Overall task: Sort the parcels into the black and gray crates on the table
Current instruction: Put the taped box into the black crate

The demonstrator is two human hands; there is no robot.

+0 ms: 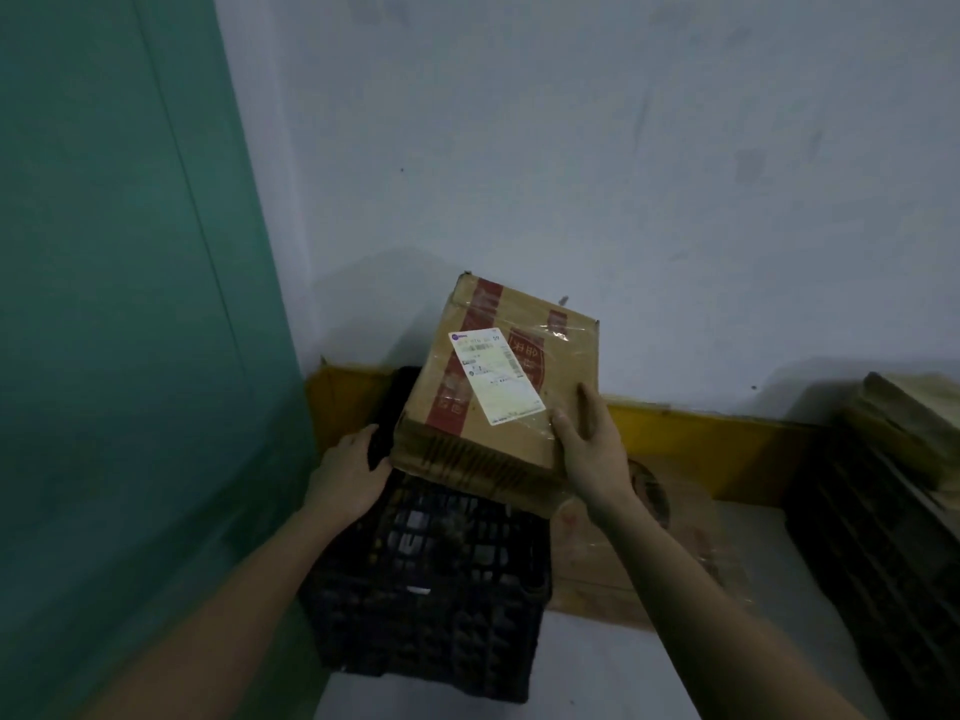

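Parcel [498, 376] tilted over black crate [431, 579], near edge low, label up. Your right hand [587, 449] clamps near right corner, fingers [589, 402] spread on top face. Your left hand [353, 470] grips crate rim beside parcel's near left corner; its fingers hidden, closure unclear. Step in hand, likely: lowering parcel into crate. Next: level it, clear rim, release. Flat carton [649, 553] on counter [597, 678] under right wrist.

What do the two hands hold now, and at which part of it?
A taped cardboard box, tilted over the black crate. The right hand has its grip on the near right corner; the left hand on the near left lower edge.
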